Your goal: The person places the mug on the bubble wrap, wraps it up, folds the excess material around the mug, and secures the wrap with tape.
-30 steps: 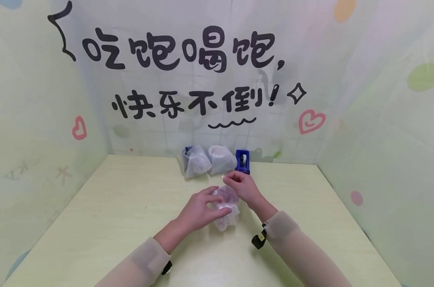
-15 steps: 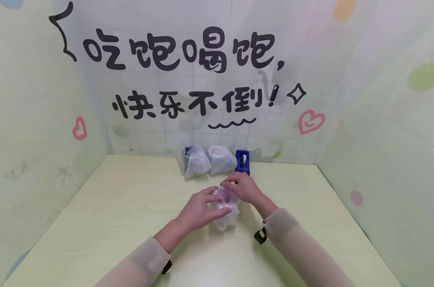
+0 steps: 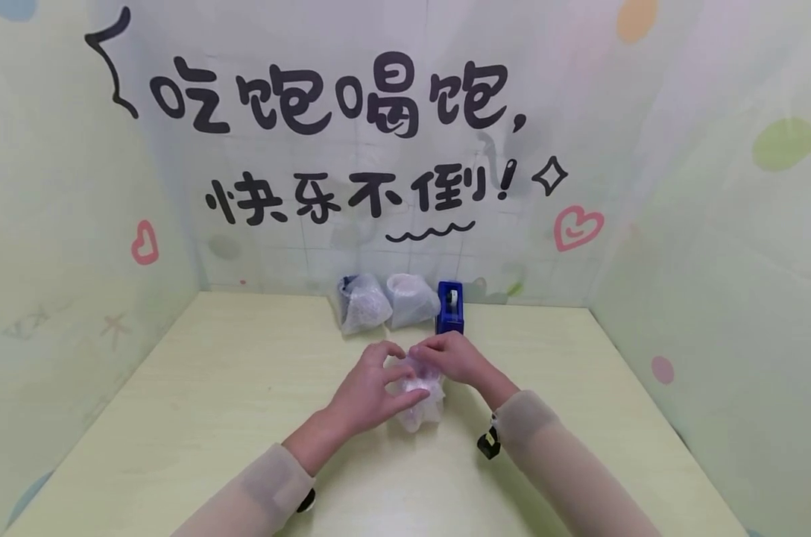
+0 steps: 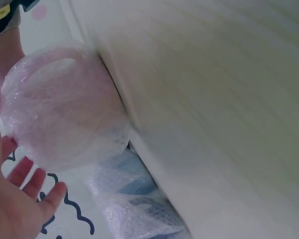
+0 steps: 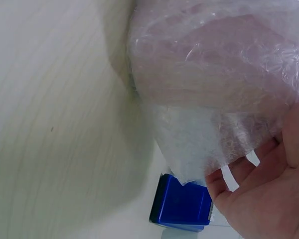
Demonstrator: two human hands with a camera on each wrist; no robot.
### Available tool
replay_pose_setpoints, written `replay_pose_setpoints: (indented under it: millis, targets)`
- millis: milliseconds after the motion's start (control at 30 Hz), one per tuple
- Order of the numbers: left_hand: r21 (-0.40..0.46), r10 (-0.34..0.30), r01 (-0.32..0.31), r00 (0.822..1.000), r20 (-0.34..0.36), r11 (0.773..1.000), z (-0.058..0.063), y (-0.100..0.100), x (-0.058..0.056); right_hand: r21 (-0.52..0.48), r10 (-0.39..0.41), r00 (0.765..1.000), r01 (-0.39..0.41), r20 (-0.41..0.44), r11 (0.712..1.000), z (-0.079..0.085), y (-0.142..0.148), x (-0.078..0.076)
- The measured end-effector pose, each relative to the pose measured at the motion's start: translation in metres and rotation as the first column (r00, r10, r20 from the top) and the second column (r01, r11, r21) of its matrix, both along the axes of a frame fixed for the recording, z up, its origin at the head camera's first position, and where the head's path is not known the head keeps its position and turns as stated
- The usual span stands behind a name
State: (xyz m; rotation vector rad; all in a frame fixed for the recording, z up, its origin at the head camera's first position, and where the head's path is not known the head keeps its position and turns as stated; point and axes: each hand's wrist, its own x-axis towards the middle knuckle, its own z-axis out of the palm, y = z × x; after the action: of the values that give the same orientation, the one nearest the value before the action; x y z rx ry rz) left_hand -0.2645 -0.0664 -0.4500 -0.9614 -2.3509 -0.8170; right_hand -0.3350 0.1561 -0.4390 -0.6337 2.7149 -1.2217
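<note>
A rounded pinkish thing in clear bubble wrap (image 3: pixel 424 406) sits on the table in front of me. The wrap hides its exact kind; a pale oval shows through in the left wrist view. My left hand (image 3: pixel 365 395) holds its left side with curved thumb and fingers, the index finger lifted off. Some of its fingers are spread beyond the wrap in the left wrist view. My right hand (image 3: pixel 455 358) pinches the wrap at the far top edge, thumb against the bubble wrap (image 5: pixel 214 64) and fingers curled behind. I cannot see any tape at its fingertips now.
Two other bubble-wrapped bundles (image 3: pixel 364 304) (image 3: pixel 412 300) stand at the table's back, against the wall. Beside them on the right is a blue tape dispenser (image 3: pixel 450 306) with a roll in it. Printed cloth walls enclose the pale wooden table (image 3: pixel 211 418) on three sides.
My right hand has come down and left onto the wrap; a small clear strip at its fingertips a second ago no longer shows. My left index finger has lifted from the wrap.
</note>
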Motion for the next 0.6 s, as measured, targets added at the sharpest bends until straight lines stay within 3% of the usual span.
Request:
replay_pose_setpoints:
  millis: [67,133,233,333,433,600]
  targets:
    - [-0.037,-0.012,0.006,0.990,-0.139,0.999,-0.0001,0.0005,-0.0025,0.000,-0.009,1.000,0.009,0.009,1.000,0.0008,0.0006,0.0003]
    - [-0.055,-0.022,0.008,0.968,-0.249,0.998,-0.0014,0.0004,-0.0050,-0.003,-0.012,1.000,0.012,0.018,1.000,0.0007,0.0006,0.0009]
    - [-0.062,-0.045,0.025,0.937,-0.348,0.998,-0.0036,-0.0005,-0.0071,-0.008,-0.017,0.999,0.017,0.027,1.000,0.0005,-0.0004,0.0019]
    - [-0.073,-0.083,0.060,0.922,-0.377,0.996,-0.0038,0.0002,-0.0078,-0.007,-0.015,0.999,0.016,0.030,1.000,0.0005,-0.0001,0.0020]
    - [-0.096,-0.110,0.080,0.926,-0.360,0.992,-0.0029,0.0020,-0.0065,-0.001,-0.004,1.000,0.004,0.030,1.000,0.0017,0.0005,0.0021]
    - [-0.155,-0.098,0.050,0.943,-0.319,0.987,-0.0012,0.0037,-0.0009,0.033,0.029,1.000,-0.029,0.004,0.999,0.0025,0.0006,0.0007]
